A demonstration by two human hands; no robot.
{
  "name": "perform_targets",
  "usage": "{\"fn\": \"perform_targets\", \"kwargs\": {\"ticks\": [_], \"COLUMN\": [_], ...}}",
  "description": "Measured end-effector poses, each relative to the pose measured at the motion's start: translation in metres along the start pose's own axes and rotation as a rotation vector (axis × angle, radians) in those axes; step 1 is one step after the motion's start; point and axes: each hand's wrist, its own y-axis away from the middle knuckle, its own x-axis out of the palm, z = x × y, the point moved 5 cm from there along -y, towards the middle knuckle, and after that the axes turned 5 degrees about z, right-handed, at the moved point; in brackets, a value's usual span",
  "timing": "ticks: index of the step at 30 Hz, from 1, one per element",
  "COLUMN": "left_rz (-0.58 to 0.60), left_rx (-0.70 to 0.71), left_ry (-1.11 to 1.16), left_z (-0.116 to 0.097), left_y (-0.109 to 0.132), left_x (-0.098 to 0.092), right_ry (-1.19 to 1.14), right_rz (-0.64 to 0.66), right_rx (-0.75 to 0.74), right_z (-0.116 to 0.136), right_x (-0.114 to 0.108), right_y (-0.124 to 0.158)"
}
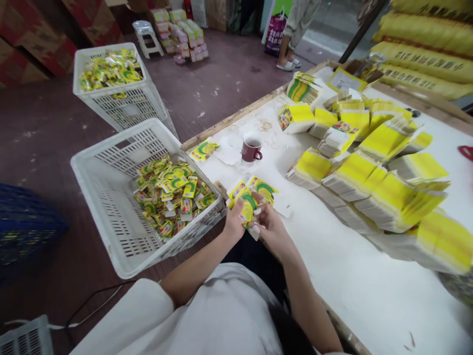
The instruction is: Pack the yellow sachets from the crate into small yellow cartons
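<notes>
At the table's edge, my left hand (234,220) is closed on a yellow-and-green printed packet (245,207), thumb on top. My right hand (272,228) pinches the right edge of the same packet; a small white piece shows below its fingers, and I cannot tell what it is. Just beyond the fingers is another packet (266,188) of the same print. A white plastic crate (98,197) stands left of my hands, with many small yellow-and-green packets (177,190) heaped inside.
A dark red mug (250,151) stands on the white tabletop (332,276). Stacks of folded yellow cards (384,185) cover the right side. A second filled crate (129,106) is farther back on the floor. Beyond the table are a person's legs (295,29) and yellow sacks (424,59).
</notes>
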Motion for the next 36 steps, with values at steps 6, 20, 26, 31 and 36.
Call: {"fn": "perform_targets", "kwargs": {"ticks": [6, 20, 26, 31, 36], "left_rz": [-0.146, 0.207, 0.495, 0.444, 0.501], "left_rx": [0.129, 0.111, -0.032, -0.047, 0.062], "left_ry": [-0.223, -0.371, -1.149, -1.353, -1.463], "left_z": [-0.016, -0.031, -0.041, -0.019, -0.008], "left_y": [0.0, -0.01, -0.006, 0.001, 0.009], "left_x": [-0.01, -0.012, -0.007, -0.003, 0.005], "right_ry": [-0.019, 0.393, 0.883, 0.53, -0.13], "right_rz": [-0.081, -0.429, -0.236, -0.618, -0.454], "right_rx": [-0.025, -0.243, -0.522, -0.354, -0.01], "right_z": [0.002, 0.015, 0.032, 0.008, -0.03], "right_x": [0.011, -0.062, -0.039, -0.047, -0.036], "right_y": [0.0, 0.012, 0.02, 0.023, 0.01]}}
